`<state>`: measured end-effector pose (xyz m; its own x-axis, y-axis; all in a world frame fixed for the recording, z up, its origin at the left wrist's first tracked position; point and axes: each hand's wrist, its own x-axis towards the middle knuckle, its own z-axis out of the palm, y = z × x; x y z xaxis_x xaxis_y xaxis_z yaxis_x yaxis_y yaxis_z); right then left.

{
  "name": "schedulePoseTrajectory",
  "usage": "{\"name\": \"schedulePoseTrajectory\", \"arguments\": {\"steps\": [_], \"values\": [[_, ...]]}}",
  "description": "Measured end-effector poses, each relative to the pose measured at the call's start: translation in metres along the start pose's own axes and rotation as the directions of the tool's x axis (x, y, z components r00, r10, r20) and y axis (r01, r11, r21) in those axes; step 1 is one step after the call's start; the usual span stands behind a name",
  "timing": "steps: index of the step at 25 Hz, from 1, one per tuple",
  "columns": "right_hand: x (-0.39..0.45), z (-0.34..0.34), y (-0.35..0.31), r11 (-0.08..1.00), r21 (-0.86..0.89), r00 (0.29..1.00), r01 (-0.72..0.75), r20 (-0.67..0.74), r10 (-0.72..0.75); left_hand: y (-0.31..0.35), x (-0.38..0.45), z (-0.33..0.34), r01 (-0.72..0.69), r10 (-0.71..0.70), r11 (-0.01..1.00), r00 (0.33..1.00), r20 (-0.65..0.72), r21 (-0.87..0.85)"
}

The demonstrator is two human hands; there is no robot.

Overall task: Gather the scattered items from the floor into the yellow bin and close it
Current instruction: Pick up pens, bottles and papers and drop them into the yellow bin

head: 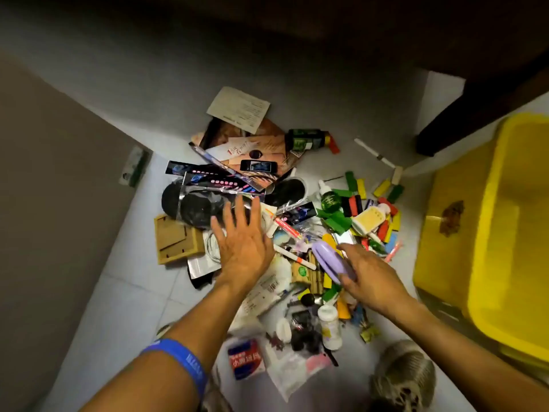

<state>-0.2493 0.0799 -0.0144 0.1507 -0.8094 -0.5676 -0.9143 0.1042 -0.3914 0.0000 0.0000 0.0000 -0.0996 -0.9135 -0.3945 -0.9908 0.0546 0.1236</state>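
Note:
A heap of small items covers the pale floor: cards and photos (pixel 255 144), packaged black pads (pixel 196 206), coloured blocks (pixel 386 215), bottles and tubes (pixel 328 325). The open yellow bin (pixel 463 233) stands at the right. My left hand (pixel 240 242) hovers flat over the heap's left side, fingers spread, holding nothing. My right hand (pixel 371 281) grips a lilac oval plastic object (pixel 329 258) above the heap's middle.
A dark furniture leg (pixel 439 135) stands behind the bin. A grey wall runs along the left with a small green-and-white packet (pixel 135 168) at its foot. A ribbed grey coil (pixel 404 373) lies near my right forearm.

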Motion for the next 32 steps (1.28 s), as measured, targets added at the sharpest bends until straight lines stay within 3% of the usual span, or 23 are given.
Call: {"name": "schedulePoseTrajectory", "arguments": {"steps": [3, 4, 6, 8, 10, 12, 14, 16, 18, 19, 21, 22, 24, 26, 28, 29, 30, 32], "values": [[0.028, 0.047, 0.010, 0.960, -0.275, 0.998, -0.041, -0.049, 0.029, -0.026, 0.048, 0.026, 0.210, -0.215, 0.970, 0.976, -0.032, -0.120], [0.032, 0.058, 0.009, 0.939, -0.339, 0.998, -0.054, -0.031, 0.046, -0.035, 0.061, 0.030, 0.233, -0.233, 0.952, 0.972, 0.027, -0.200], [0.039, 0.071, 0.009, 0.948, -0.311, 0.997, -0.074, -0.050, 0.062, -0.045, 0.071, 0.045, 0.179, -0.159, 0.964, 0.981, 0.115, -0.194], [0.043, 0.065, 0.009, 0.991, -0.065, 0.992, -0.113, -0.059, 0.109, -0.055, 0.072, 0.052, 0.086, -0.066, 0.990, 0.982, 0.178, -0.108], [0.041, 0.058, 0.003, 0.956, 0.243, 0.981, -0.167, -0.058, 0.186, -0.066, 0.068, 0.058, 0.030, -0.026, 0.999, 0.984, 0.176, -0.021], [0.037, 0.047, 0.001, 0.836, 0.511, 0.959, -0.200, -0.072, 0.273, -0.066, 0.060, 0.055, -0.007, -0.001, 0.999, 0.982, 0.189, 0.041], [0.026, 0.029, -0.006, 0.630, 0.747, 0.951, -0.213, 0.010, 0.310, -0.067, 0.046, 0.049, -0.045, 0.017, 0.992, 0.975, 0.223, 0.121], [0.010, 0.012, -0.016, 0.424, 0.886, 0.960, -0.186, 0.072, 0.270, -0.074, 0.030, 0.037, -0.049, 0.024, 0.978, 0.992, 0.123, 0.202], [-0.008, -0.010, -0.024, 0.342, 0.928, 0.968, -0.150, 0.068, 0.240, -0.077, 0.015, 0.015, 0.029, -0.021, 0.993, 0.997, -0.075, 0.113], [-0.021, -0.020, -0.024, 0.318, 0.939, 0.969, -0.130, 0.052, 0.243, -0.069, 0.008, 0.000, 0.062, -0.057, 0.998, 0.975, -0.215, 0.016], [-0.049, -0.038, -0.010, 0.266, 0.963, 0.961, -0.042, -0.034, 0.273, -0.034, 0.001, -0.035, 0.030, -0.117, 0.983, 0.864, -0.490, -0.182], [-0.063, -0.046, 0.002, 0.237, 0.971, 0.945, 0.017, -0.093, 0.315, -0.007, -0.001, -0.050, -0.067, -0.090, 0.968, 0.804, -0.588, -0.240], [-0.096, -0.060, 0.031, 0.207, 0.965, 0.862, 0.160, -0.239, 0.447, 0.070, -0.016, -0.071, -0.388, 0.134, 0.900, 0.679, -0.722, -0.197], [-0.120, -0.070, 0.062, 0.279, 0.932, 0.700, 0.232, -0.359, 0.617, 0.152, -0.040, -0.072, -0.675, 0.393, 0.734, 0.518, -0.759, -0.081], [-0.138, -0.071, 0.091, 0.344, 0.920, 0.548, 0.189, -0.389, 0.740, 0.226, -0.053, -0.061, -0.826, 0.590, 0.562, 0.373, -0.716, 0.033], [-0.142, -0.070, 0.104, 0.360, 0.921, 0.511, 0.152, -0.385, 0.769, 0.257, -0.054, -0.051, -0.853, 0.665, 0.517, 0.354, -0.657, 0.064], [-0.145, -0.069, 0.114, 0.361, 0.924, 0.493, 0.124, -0.373, 0.786, 0.281, -0.050, -0.042, -0.856, 0.738, 0.511, 0.395, -0.546, 0.072], [-0.148, -0.068, 0.129, 0.354, 0.933, 0.478, 0.065, -0.341, 0.809, 0.308, -0.037, -0.024, -0.803, 0.798, 0.589, 0.560, -0.222, 0.089]]}}
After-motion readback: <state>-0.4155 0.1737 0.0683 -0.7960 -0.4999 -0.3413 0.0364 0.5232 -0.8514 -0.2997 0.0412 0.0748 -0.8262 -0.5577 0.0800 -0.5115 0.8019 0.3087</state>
